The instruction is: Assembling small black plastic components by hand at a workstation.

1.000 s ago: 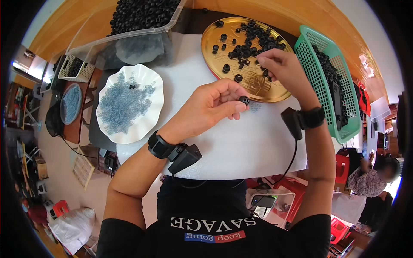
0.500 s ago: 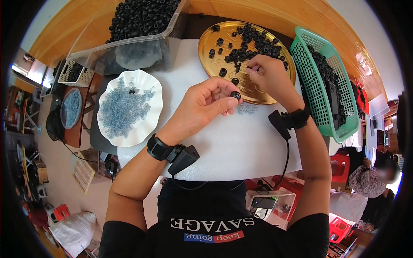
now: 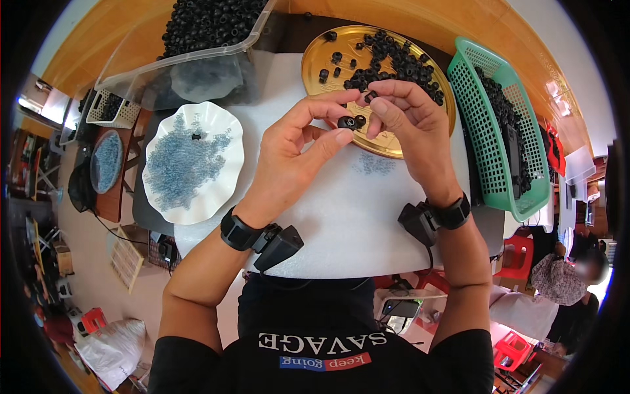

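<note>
A white foam-covered table (image 3: pixel 367 217) fills the middle of the frame, seen from above. At upper centre, the left hand (image 3: pixel 298 154) pinches a small black ring-shaped part (image 3: pixel 346 122) between thumb and forefinger, while the right hand (image 3: pixel 410 131) has its fingertips closed on the same part from the other side. Just behind them lies a gold round tray (image 3: pixel 315 62) of black parts, with a white scalloped plate (image 3: pixel 223 190) of tiny blue pieces at left, a green basket (image 3: pixel 485 85) at right and a clear bin (image 3: pixel 190 62) at upper left.
</note>
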Tool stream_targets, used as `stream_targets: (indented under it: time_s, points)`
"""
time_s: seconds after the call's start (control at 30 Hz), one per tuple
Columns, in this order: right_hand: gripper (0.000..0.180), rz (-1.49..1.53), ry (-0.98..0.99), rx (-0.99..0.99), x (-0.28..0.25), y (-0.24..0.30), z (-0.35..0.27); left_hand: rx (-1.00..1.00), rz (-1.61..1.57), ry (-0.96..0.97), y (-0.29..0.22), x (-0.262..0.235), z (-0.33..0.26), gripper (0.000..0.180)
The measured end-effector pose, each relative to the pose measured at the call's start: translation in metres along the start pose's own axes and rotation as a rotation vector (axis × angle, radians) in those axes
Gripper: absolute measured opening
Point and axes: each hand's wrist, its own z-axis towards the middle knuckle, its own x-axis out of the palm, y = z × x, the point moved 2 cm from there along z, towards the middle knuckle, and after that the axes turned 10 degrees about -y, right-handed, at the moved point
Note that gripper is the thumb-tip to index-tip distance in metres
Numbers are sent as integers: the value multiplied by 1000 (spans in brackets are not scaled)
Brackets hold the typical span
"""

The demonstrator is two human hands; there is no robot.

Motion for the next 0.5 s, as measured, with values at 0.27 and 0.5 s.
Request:
stream_targets:
  time_s: [0.27, 0.5]
  points:
    - [22, -28, 6, 29, 1, -1, -3, -7, 93, -21, 0, 2, -1, 23]
    - [19, -25, -25, 96, 3, 1, -5, 25, 139, -28, 1, 2, -2, 21]
